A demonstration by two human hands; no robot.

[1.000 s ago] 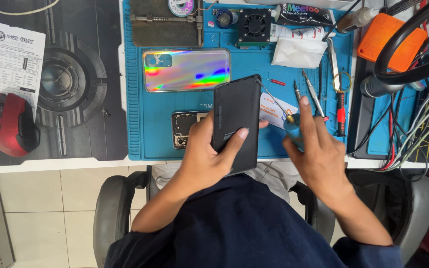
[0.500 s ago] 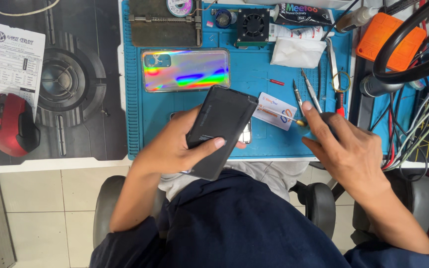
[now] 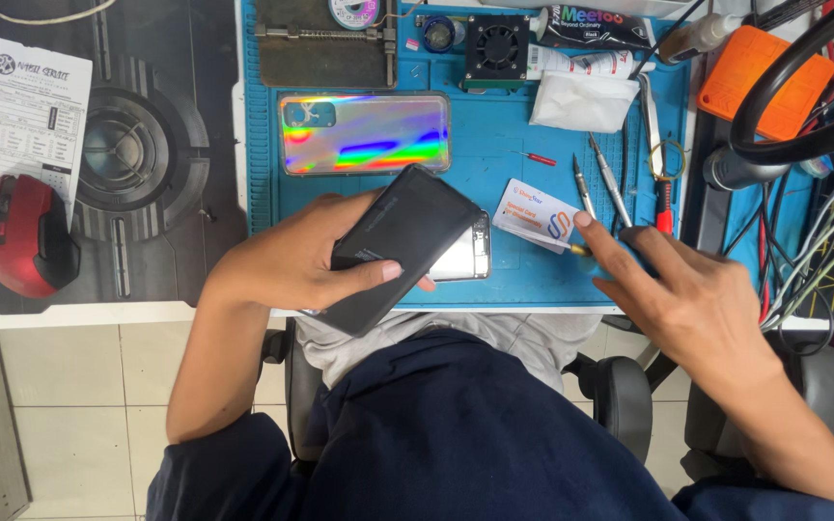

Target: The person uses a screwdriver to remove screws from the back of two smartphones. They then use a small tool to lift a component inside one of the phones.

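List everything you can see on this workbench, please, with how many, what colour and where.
black phone: one, black, held above the mat's near edge
rainbow back cover: one, iridescent, on the blue mat, left part
small card: one, white and orange, on the mat by the right fingertips
tweezers: one pair, metal, right of the card
small fan: one, black, at the mat's far edge
white cloth: one, white, far right of the mat
mouse: one, red, on the dark pad at left
paper form: one, white, above the mouse
left hand: grips the black phone
right hand: open, fingertips at the card
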